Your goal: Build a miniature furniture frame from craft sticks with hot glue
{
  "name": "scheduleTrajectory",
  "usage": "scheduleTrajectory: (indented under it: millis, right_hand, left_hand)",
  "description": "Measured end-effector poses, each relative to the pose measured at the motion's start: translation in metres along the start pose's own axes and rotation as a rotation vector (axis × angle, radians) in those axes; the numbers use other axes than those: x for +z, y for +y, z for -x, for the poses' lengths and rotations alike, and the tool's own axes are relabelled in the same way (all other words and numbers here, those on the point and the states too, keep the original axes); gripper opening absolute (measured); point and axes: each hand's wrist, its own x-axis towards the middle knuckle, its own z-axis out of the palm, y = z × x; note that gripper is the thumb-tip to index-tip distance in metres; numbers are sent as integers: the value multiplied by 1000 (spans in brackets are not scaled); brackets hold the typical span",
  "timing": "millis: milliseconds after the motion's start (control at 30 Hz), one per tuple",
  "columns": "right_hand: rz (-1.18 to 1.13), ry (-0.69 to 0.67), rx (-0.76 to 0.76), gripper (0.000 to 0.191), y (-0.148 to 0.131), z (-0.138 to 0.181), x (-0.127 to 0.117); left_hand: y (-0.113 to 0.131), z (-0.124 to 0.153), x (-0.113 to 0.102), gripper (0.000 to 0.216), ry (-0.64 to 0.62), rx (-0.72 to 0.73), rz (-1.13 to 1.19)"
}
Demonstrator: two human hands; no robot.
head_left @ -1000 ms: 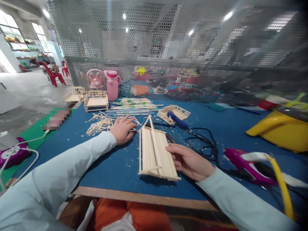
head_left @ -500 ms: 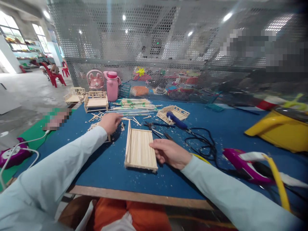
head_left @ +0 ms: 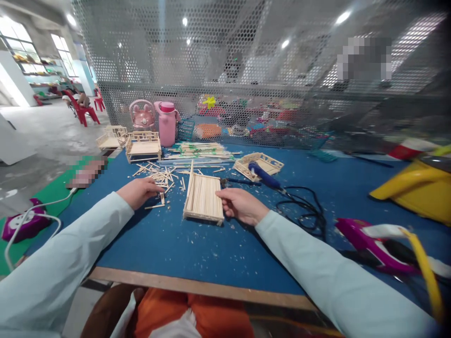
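Note:
A flat panel of glued wooden sticks [head_left: 204,198] lies on the blue table mat [head_left: 197,244], with one raised side rail on its left. My right hand [head_left: 241,205] grips the panel's right edge, fingers curled on it. My left hand [head_left: 139,191] rests to the left of the panel, fingers pinched over loose short sticks [head_left: 160,180] scattered there; what it pinches is too small to name.
Behind lie bundled long sticks [head_left: 202,150], a half-built stick frame [head_left: 262,164], a blue-handled tool [head_left: 264,175] with black cable [head_left: 303,211], small stick furniture [head_left: 143,146], pink bottles [head_left: 167,123], a mesh screen. A yellow toy [head_left: 419,190] and magenta toy [head_left: 369,244] sit right.
The stick panel went from held tilted in my right hand to lying flat on the mat. My left hand drew back from the far stick pile toward me.

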Motion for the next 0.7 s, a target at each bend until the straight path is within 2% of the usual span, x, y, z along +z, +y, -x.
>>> scheduleTrajectory:
  millis: [133,500,700]
  right_hand:
    - [-26,18,-7,27,-2,-1,7]
    - [-113,-12,-26,28,0,-7,18]
    - [-131,-36,-63,20,1,-4,21]
  left_hand:
    - [-1,-8,8,30,-33,51,-142]
    - [6,-13,1,21,-69,123,-259]
    - [4,-13,7,22,-2,160,-290]
